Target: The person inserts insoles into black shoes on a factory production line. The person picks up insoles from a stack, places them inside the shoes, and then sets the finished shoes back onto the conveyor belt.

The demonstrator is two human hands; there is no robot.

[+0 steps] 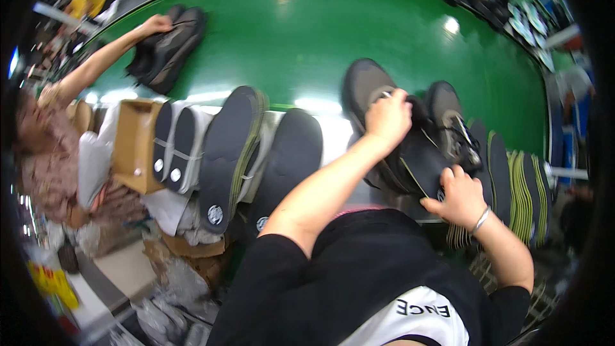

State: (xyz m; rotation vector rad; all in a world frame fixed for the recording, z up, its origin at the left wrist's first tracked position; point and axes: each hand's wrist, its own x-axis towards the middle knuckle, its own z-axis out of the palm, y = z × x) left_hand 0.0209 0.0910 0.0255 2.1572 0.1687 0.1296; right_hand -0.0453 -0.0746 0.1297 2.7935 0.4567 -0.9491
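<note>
Right of frame centre, the left hand (pixel 387 118) is closed on the collar of a dark shoe (pixel 366 86) whose long axis runs up-frame, while the right hand (pixel 462 197), nearer below, grips a black insole (pixel 423 157).

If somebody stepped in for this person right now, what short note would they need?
Left hand: gripping the opening of a grey shoe at the edge of the green belt.
Right hand: holding a dark insole angled toward that shoe.
A second grey shoe sits beside it. More insoles stand stacked on the right, others on the left.
Done: insole picked up.
Left: it is not yet seated in the shoe.
A co-worker's hand rests on other shoes further along.
</note>
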